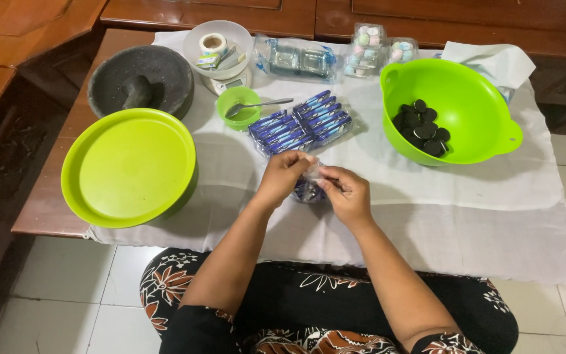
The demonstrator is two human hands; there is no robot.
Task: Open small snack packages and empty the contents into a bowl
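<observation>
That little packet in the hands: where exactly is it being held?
Both hands, left hand and right hand, pinch the small blue packet at its clear top edge.

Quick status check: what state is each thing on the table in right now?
Left hand: pinching the wrapper.
Right hand: gripping the wrapper.
Wrapper: held in both hands, above the cloth.
Bowl: upright, some dark cookies inside.
Packs: piled, sealed.
Plate: upside down.
Cup: upright, spoon inside.
Mortar: upright, pestle inside.
</observation>
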